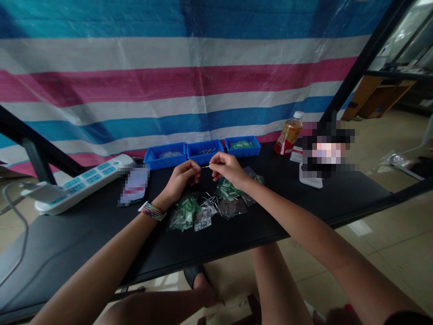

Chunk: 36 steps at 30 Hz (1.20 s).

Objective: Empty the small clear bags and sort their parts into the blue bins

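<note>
Both hands meet over the middle of the black table (257,225), just in front of the blue bins. Between their fingertips runs a thin, light metal pin (205,167). My left hand (183,177) is closed in a pinch at its left end. The thumb and forefinger of my right hand (227,169) pinch its right end. Under the hands lie clear bags with green pieces (186,212), a small clear bag (205,214) and a heap of loose thin metal pins (211,198). More green pieces (228,189) lie below my right hand.
Three blue bins, left (165,155), middle (205,151) and right (242,145), line the back edge, holding small parts. A drink bottle (288,133) stands to the right. A white power strip (84,183) and a phone (134,184) lie left. A striped tarp (189,81) hangs behind.
</note>
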Each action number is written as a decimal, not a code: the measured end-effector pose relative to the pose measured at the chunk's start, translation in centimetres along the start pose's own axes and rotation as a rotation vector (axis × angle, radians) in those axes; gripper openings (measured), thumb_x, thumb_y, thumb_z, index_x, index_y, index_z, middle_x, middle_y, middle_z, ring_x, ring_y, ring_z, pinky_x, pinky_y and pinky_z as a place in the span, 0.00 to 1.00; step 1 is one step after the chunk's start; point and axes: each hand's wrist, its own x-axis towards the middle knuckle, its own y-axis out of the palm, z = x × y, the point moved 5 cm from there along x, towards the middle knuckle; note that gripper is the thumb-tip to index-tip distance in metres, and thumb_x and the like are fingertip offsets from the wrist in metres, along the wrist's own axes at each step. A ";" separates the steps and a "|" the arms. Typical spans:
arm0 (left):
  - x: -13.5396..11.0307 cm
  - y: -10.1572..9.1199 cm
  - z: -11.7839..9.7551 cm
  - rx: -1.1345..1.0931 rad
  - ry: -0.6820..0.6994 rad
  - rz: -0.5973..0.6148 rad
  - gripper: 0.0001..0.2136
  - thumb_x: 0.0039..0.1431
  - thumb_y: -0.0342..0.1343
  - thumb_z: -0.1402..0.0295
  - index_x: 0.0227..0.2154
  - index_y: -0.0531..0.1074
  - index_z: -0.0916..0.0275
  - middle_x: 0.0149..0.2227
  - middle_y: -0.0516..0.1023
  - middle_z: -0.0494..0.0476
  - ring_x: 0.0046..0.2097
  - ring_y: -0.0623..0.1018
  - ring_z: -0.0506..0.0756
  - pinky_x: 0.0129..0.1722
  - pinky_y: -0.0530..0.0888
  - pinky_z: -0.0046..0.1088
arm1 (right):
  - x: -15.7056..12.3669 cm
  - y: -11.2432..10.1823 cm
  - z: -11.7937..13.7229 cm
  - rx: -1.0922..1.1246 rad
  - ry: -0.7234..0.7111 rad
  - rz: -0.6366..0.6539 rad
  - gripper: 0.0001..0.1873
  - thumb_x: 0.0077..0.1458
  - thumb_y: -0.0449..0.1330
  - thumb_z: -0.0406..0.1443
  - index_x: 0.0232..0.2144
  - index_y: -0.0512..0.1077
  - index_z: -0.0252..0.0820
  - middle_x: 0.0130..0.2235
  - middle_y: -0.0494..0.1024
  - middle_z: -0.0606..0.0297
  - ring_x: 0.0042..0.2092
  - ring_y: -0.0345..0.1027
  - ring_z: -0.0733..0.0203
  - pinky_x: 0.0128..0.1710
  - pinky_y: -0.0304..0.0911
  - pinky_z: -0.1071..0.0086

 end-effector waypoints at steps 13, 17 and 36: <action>0.3 -0.5 -0.1 -0.066 -0.001 -0.068 0.12 0.55 0.63 0.58 0.33 0.68 0.59 0.26 0.73 0.49 0.24 0.72 0.50 0.22 0.63 0.24 | 1.5 -1.7 0.1 0.123 -0.046 -0.187 0.14 0.57 0.68 0.34 0.47 0.78 0.41 0.58 0.82 0.54 0.33 0.82 0.64 0.33 0.80 0.68; 0.3 -0.6 0.0 -0.059 -0.001 -0.068 0.12 0.55 0.63 0.58 0.34 0.68 0.59 0.26 0.73 0.49 0.24 0.72 0.50 0.22 0.63 0.24 | 0.7 -1.2 0.4 -0.083 -0.095 -0.062 0.10 0.60 0.62 0.32 0.43 0.80 0.40 0.48 0.86 0.57 0.30 0.79 0.65 0.30 0.74 0.70; 0.1 -0.6 -0.2 -0.033 0.006 -0.094 0.09 0.54 0.63 0.62 0.31 0.71 0.60 0.26 0.72 0.50 0.25 0.72 0.50 0.23 0.64 0.25 | -2.4 2.5 0.9 -0.891 -0.480 0.599 0.16 0.57 0.67 0.21 0.36 0.88 0.47 0.41 0.82 0.61 0.47 0.71 0.53 0.52 0.65 0.59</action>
